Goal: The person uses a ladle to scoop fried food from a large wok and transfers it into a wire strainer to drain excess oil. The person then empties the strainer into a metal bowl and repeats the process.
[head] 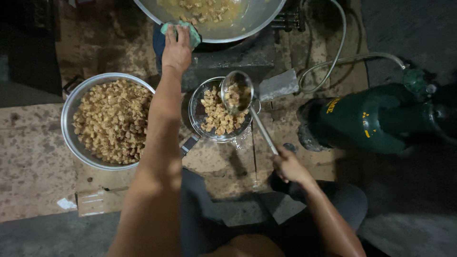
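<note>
My left hand (176,50) reaches far forward, fingers clamped over a green cloth (183,28) on the near rim of the big wok (257,21), with the large pot of fried pieces (112,121) lying to its left. My right hand (288,166) is wrapped tight around the ladle (238,93), whose long handle runs diagonally up and leftward from my fist. Its loaded bowl hangs right above the small glass bowl (197,112), between wok and me.
</note>
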